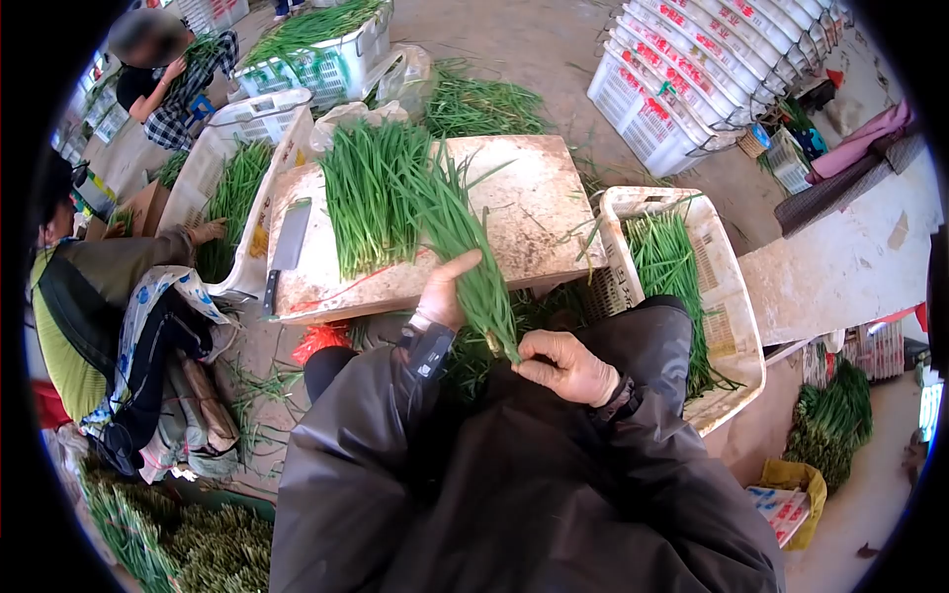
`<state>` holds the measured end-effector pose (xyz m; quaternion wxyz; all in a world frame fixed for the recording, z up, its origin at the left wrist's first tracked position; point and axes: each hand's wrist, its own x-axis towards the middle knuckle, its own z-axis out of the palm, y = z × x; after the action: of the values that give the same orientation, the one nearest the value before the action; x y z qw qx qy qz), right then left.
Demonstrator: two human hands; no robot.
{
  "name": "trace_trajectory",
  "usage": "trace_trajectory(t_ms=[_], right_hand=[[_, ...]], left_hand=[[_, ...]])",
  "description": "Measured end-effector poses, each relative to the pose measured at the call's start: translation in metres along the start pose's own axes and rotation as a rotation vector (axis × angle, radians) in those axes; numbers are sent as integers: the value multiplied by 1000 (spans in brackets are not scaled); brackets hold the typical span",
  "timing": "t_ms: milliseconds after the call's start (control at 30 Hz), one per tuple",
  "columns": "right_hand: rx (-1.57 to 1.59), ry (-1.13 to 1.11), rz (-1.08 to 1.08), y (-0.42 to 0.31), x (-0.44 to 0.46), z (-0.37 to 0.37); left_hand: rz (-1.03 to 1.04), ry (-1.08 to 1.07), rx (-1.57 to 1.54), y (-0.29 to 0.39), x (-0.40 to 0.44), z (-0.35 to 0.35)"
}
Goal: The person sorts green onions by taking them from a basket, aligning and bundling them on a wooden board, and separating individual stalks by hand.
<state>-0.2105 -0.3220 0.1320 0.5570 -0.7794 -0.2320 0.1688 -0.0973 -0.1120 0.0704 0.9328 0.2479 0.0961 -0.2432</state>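
My left hand [445,292], in a pale glove, is wrapped around a bunch of green chives [474,267] that slants over my lap. The leafy tips reach up over the board, and the stem ends point down toward me. At those stem ends my right hand [568,368], gloved too, has thumb and forefinger pinched together on the chives. A larger pile of chives [374,193] lies on the worn white board [529,212] in front of me. Left of that pile a cleaver [290,237] rests with its dark handle over the board's edge.
A white crate [746,326] holding chives stands by my right knee. Another crate [267,203] is at the left, with a co-worker's hand [207,231] at it. Stacked crates [682,99] rise at the back right. Red twine [321,342] lies below the board.
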Motion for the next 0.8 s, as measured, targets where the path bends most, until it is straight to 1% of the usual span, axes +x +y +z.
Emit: trace_trajectory(t_ms=[33,100,167,233,333,367,433,533,633,667,767,800], right_hand=[[-52,-59,-38,-2,-2,-2],[-158,-176,-114,-5,-6,-5],[-382,-422,-27,4,-15,-4],[-622,-494,97,8,-24,1],[-808,-212,5,9,-17,-2],[-646,-26,-65,10,-11,-2],[-687,237,-241,-13,6,-4],[-730,358,-204,-22,22,4],[-1006,366,-187,-15,32,14],[-1013,357,-160,-10,33,17],[-1058,422,-218,2,35,25],[-1076,412,-236,5,35,25]], left_hand=[[2,1,12,2,1,-2],[80,31,50,5,3,-3],[176,61,65,8,6,-2],[287,90,56,8,14,-7],[299,58,81,7,20,-14],[312,53,86,6,21,-16],[312,42,97,6,18,-14],[299,14,138,5,16,-12],[297,8,148,2,12,-5],[299,10,146,2,9,-2],[203,8,109,2,3,2],[194,30,85,-2,8,-1]])
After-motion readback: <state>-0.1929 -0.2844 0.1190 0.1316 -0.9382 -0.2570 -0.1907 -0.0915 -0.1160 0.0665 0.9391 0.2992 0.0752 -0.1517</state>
